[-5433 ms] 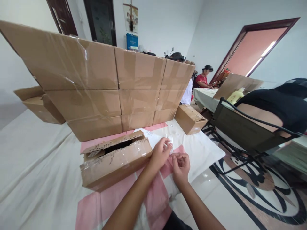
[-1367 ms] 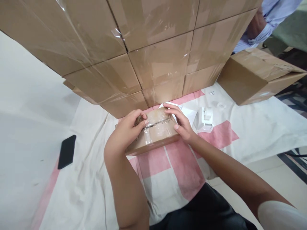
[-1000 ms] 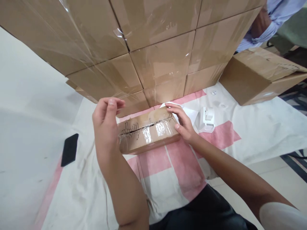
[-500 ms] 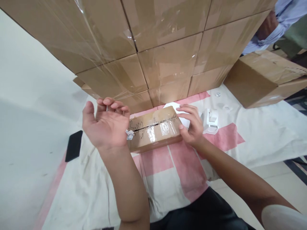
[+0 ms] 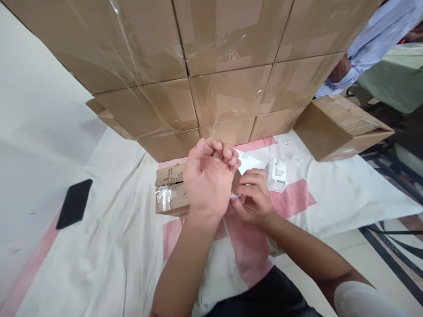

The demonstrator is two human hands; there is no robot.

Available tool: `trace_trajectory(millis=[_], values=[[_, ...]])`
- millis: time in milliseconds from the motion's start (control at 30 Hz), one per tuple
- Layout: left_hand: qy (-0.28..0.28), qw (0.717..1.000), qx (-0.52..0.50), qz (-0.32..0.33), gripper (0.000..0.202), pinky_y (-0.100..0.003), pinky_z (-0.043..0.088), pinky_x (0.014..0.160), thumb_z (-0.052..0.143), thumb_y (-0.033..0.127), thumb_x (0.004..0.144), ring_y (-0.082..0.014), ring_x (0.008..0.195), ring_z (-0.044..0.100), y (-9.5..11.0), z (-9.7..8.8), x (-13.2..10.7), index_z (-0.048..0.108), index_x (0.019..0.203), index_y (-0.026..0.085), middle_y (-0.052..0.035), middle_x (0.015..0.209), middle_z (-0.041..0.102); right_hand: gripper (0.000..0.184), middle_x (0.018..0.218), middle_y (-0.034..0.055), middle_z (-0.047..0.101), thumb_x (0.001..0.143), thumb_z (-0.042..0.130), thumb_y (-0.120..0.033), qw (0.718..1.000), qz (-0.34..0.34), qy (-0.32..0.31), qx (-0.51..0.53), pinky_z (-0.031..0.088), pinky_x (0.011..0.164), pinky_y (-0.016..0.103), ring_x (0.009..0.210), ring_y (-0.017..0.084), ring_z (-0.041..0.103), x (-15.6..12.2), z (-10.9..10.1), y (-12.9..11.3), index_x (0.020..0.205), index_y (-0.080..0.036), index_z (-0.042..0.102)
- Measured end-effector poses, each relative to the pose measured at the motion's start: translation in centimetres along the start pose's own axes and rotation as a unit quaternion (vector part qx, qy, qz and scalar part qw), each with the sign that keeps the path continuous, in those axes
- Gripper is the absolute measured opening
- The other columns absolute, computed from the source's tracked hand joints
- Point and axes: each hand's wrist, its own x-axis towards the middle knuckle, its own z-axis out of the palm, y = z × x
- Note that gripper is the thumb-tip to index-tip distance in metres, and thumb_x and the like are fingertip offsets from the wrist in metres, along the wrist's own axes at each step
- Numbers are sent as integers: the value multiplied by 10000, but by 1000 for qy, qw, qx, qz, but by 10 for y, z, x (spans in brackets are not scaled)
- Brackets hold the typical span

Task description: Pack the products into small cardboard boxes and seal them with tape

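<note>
My left hand is raised palm up, fingers loosely curled and apart, above a small cardboard box. The box carries dark handwriting and shiny clear tape along its seam, and my left hand hides part of it. At the outer edge of that palm is a small white sticker. My right hand pinches the sticker between thumb and fingers, touching or nearly touching the left hand. Beyond the right hand lies a white sheet with printed outlines.
A white dispenser-like holder stands right of my hands. Stacked, wrapped cartons wall off the back. Another carton sits at right, near a person's sleeve. A black phone lies at left on the cloth.
My left hand has moved right across the box, bringing the sticker on its edge to my right hand. My right hand has left the box's end and closed on the sticker. The view has shifted.
</note>
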Motion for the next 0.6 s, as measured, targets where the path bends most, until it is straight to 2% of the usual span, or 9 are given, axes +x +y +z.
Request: trace_trajectory(millis=[100,167,233,300,400,500,600], values=[[-2,1000,17,21,601,-377,484,709,174,747,893,-219,845,586,5,-7,1,530,861,263,-62,818,574,110,843,31,622,812,655,-223,999,23,24,-9,454,787,478,828,247,576,8,-5,12,863,-287,581],[14,998,34,50,608,-377,470,698,202,782,870,-229,837,571,11,-14,-1,530,832,271,-58,787,554,71,874,45,638,831,655,-240,994,83,36,-60,453,825,489,874,261,580,15,-9,28,843,-273,593],[51,995,22,80,559,-370,465,696,239,748,891,-220,798,550,18,-21,-4,520,796,275,-46,748,524,41,871,47,644,854,632,-262,981,161,31,-106,462,828,465,868,250,584,20,-15,48,828,-255,602],[86,989,-47,108,495,-349,469,691,239,627,959,-190,718,511,24,-28,-7,503,744,268,-31,704,474,39,829,30,649,858,608,-270,964,235,14,-126,480,765,405,760,209,576,21,-20,71,848,-235,622],[78,961,-224,140,499,-307,477,661,215,449,1025,-141,601,424,30,-40,-6,510,675,250,-10,654,419,140,788,17,680,839,597,-285,937,327,1,-126,481,668,341,628,168,561,17,-25,97,924,-200,667],[43,920,-338,195,455,-269,486,590,404,509,983,-104,519,380,28,-55,2,545,644,239,29,592,462,186,753,31,698,865,590,-346,923,372,9,-103,493,689,332,671,184,629,14,-27,108,860,-180,675],[7,888,-390,243,453,-272,510,564,503,603,912,-95,505,438,22,-74,10,547,650,237,64,578,552,254,679,18,660,863,627,-403,916,388,29,-101,495,688,315,676,180,633,13,-25,107,725,-189,616]])
